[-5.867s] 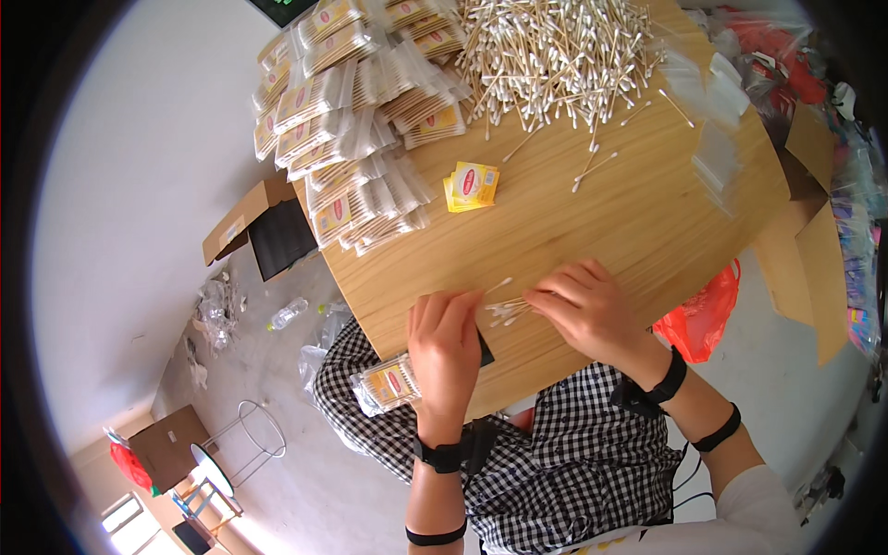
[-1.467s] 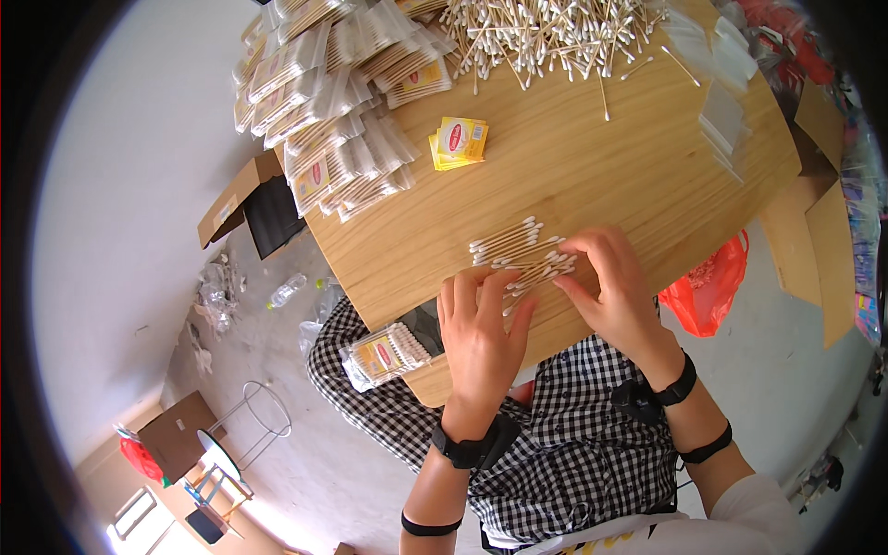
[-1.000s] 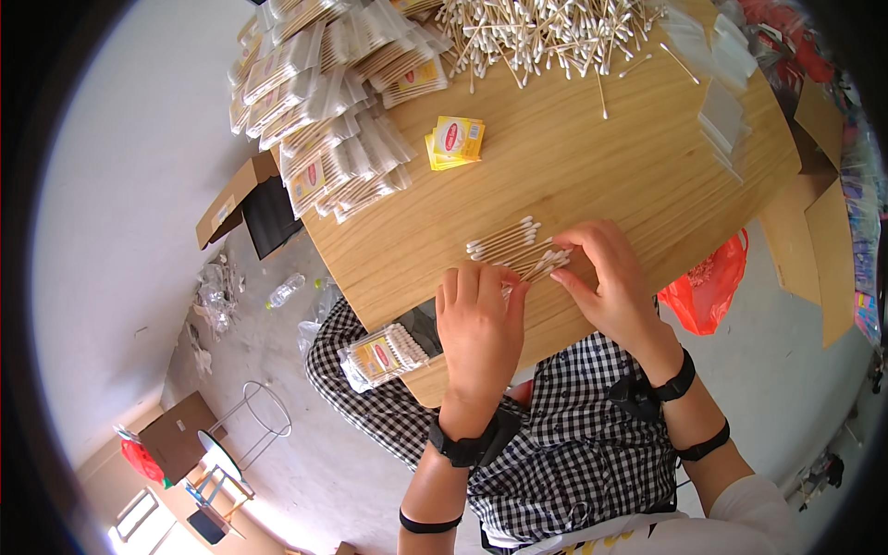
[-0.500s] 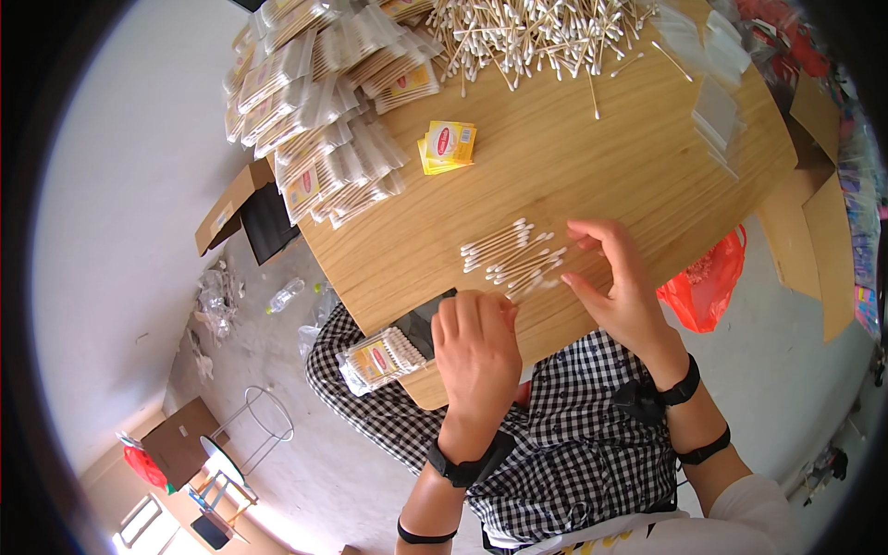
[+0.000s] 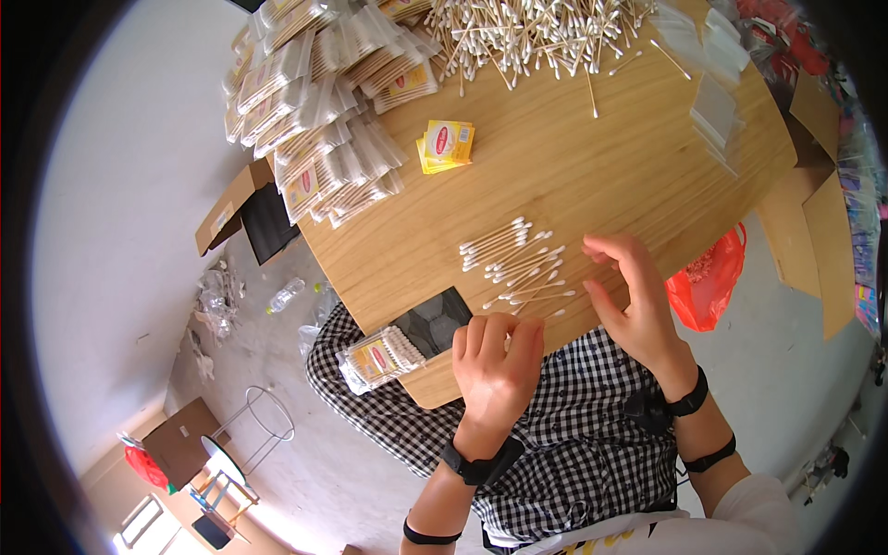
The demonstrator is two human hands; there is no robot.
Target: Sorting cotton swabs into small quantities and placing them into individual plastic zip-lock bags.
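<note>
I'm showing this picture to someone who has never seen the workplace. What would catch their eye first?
Probably the big heap of cotton swabs at the far edge of the round wooden table, with the stack of filled clear packets to its left. Nearer, a small loose bunch of swabs lies in front of the right hand, while the left hand sits at the table's near edge.

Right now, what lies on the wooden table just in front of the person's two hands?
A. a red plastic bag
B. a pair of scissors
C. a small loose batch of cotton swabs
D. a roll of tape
C: a small batch of cotton swabs lies spread on the wooden table, between the left hand and the open right hand.
</note>
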